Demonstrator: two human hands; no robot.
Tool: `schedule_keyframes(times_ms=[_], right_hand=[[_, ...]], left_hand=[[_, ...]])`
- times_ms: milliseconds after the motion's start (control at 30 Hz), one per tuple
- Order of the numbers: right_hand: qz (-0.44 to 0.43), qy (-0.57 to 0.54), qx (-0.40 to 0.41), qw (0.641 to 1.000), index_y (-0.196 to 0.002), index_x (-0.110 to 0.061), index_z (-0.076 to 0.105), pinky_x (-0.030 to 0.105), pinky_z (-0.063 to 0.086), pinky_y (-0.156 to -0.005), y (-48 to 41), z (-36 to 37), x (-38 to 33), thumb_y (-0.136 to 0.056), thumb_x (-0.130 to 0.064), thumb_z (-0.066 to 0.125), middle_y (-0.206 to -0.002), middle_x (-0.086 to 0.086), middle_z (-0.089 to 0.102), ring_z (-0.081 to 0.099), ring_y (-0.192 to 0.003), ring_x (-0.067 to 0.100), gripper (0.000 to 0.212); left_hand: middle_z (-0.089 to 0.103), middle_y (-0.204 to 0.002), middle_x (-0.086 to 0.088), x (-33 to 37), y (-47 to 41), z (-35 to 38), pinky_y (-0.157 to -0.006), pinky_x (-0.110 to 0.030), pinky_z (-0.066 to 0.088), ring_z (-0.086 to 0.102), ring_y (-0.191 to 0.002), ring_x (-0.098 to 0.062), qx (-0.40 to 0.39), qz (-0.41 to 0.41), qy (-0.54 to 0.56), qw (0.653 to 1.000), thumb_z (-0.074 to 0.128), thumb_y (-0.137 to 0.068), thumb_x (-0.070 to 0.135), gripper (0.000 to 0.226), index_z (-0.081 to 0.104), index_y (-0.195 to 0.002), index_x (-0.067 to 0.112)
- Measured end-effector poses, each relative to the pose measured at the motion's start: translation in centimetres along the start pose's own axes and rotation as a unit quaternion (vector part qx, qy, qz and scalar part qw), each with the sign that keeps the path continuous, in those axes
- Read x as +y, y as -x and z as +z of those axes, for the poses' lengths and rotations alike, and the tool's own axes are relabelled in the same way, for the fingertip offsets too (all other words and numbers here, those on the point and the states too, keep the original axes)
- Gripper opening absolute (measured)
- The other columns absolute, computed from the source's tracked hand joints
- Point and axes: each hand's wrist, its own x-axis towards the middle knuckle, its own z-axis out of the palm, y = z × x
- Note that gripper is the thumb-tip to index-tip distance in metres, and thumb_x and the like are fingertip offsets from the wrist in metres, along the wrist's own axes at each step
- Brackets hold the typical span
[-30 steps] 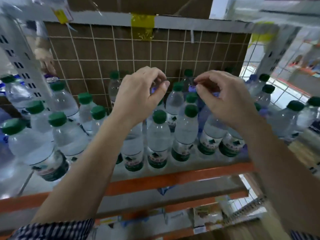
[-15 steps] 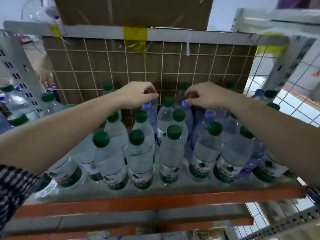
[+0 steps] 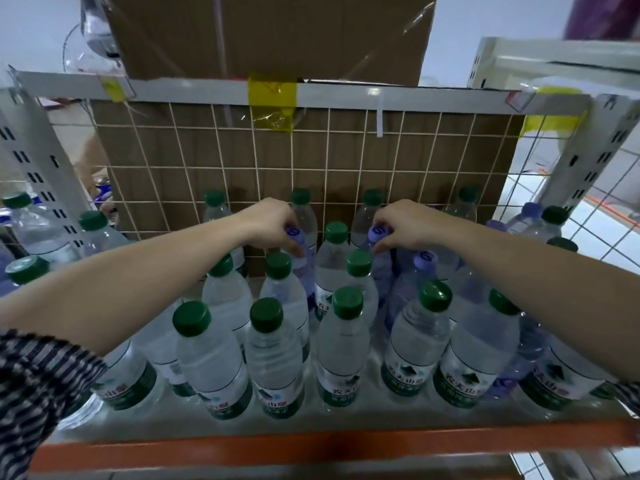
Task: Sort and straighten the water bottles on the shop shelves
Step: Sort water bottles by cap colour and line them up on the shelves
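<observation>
Pinching purple-capped bottles (image 3: 378,237) | left grip (image 3: 272,221): one | right grip (image 3: 407,223): another | green labels (image 3: 403,375): 农夫山泉

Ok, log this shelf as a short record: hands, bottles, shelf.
left hand: grips the cap of the left purple-capped clear plastic bottle
right hand: grips the cap of the right purple-capped clear plastic bottle
third purple-capped bottle: untouched, right of the held pair
green-capped clear plastic bottles: upright, crowding the front rows
orange-edged grey shelf: backed by a white wire grid
</observation>
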Motion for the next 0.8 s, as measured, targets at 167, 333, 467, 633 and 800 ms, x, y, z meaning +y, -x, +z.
schedule_keyframes(times_ms=[167,333,467,633,800], right_hand=[[0.027,-0.082,0.029,0.996,-0.101,0.001,0.067,0.036,0.044,-0.067,0.4,-2.4,1.1,-0.083,-0.041,0.073,-0.081,0.013,0.061,0.058,-0.074,0.028,0.045],[0.031,-0.155,0.120,0.980,-0.088,-0.020,0.061,0.031,0.042,-0.065,1.4,-6.7,1.2,-0.086,-0.043,0.067,-0.082,0.003,0.062,0.058,-0.073,0.015,0.024],[0.019,-0.311,0.233,0.921,-0.099,-0.014,0.066,0.030,0.050,-0.069,2.2,-8.8,0.5,-0.092,-0.037,0.063,-0.088,0.003,0.068,0.065,-0.079,0.015,0.024],[-0.011,-0.437,0.359,0.825,-0.103,-0.013,0.064,0.023,0.050,-0.067,2.9,-10.7,-1.4,-0.097,-0.033,0.056,-0.085,-0.001,0.067,0.063,-0.073,0.007,0.022],[-0.077,-0.560,0.376,0.734,-0.107,-0.015,0.059,0.029,0.057,-0.072,4.0,-11.8,-3.6,-0.101,-0.029,0.050,-0.095,-0.002,0.072,0.068,-0.081,0.008,0.018]], left_hand=[[0.045,-0.057,0.001,-0.4,0.2,-1.6,-0.051,-0.025,0.031,0.041,-0.051,-0.014,0.084,0.008,0.039,0.996,0.075,-0.077,0.050,0.046,0.055,-0.063,0.012],[0.069,-0.075,-0.001,0.5,1.3,-5.3,-0.058,-0.017,0.045,0.060,-0.068,-0.010,0.264,0.022,0.247,0.932,0.078,-0.074,0.047,0.037,0.073,-0.086,0.013],[0.072,-0.083,-0.008,2.1,1.6,-7.5,-0.069,-0.032,0.054,0.067,-0.073,-0.016,0.325,0.057,0.466,0.821,0.074,-0.081,0.037,0.034,0.072,-0.095,0.006],[0.069,-0.099,-0.008,4.8,2.8,-10.0,-0.082,-0.039,0.054,0.064,-0.085,-0.015,0.333,0.125,0.527,0.772,0.058,-0.093,0.038,0.024,0.064,-0.098,0.015],[0.070,-0.094,-0.012,7.3,4.7,-11.9,-0.088,-0.050,0.055,0.067,-0.087,-0.025,0.349,0.139,0.568,0.732,0.048,-0.100,0.035,0.021,0.053,-0.093,0.015]])
